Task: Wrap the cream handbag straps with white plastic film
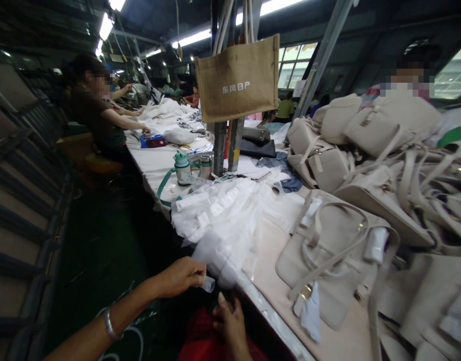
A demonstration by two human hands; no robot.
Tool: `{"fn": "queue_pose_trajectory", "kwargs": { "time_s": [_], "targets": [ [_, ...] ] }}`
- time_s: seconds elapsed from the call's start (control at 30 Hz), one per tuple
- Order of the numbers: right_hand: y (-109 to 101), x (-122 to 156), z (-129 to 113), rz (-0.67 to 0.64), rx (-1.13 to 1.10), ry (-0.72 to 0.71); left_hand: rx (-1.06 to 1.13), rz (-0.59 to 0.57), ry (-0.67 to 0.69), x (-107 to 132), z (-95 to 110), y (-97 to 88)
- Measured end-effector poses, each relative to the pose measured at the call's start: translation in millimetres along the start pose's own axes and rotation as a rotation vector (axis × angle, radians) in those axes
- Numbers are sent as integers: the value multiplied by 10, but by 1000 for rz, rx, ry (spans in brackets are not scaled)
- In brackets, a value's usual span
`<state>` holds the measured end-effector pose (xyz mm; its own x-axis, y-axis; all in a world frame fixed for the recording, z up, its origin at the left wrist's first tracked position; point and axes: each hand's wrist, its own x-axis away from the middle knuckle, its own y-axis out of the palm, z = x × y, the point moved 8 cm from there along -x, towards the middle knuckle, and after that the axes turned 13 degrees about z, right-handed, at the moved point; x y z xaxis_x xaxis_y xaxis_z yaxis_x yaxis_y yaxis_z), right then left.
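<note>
My left hand [183, 277] pinches the edge of a clear plastic bag [211, 256] that hangs off the near edge of the long work table [270, 281]. Below the table edge, my right hand [232, 323] rests with fingers curled, close to the same bag's lower corner; whether it grips anything I cannot tell. A heap of clear plastic bags [224, 215] lies on the table just above my hands. To the right lies a beige handbag [330, 253] with paper-wrapped straps.
Many more beige handbags [388, 145] pile up at the right. A brown jute bag [238, 77] hangs from a post. Bottles [182, 168] stand mid-table. A seated person [98, 115] works at the far left; another person [411, 82] stands behind the pile. Red cloth [200, 336] lies on my lap.
</note>
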<state>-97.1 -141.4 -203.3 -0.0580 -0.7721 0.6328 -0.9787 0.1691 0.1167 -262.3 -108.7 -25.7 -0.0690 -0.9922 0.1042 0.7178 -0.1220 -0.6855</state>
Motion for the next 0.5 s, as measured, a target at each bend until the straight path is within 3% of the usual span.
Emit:
{"fn": "queue_pose_trajectory", "kwargs": {
  "time_s": [0.1,0.2,0.37,0.5],
  "targets": [
    [122,-47,-63,55,-59,26,11,33,4,8,-5,-43],
    [122,-6,-168,18,-54,-17,16,56,17,18,14,-149],
    [-126,187,-319,-114,-7,-108,0,88,56,-11,156,-255],
    [-324,271,-504,-120,113,-260,-21,59,157,-146,513,-142]
  ]
}}
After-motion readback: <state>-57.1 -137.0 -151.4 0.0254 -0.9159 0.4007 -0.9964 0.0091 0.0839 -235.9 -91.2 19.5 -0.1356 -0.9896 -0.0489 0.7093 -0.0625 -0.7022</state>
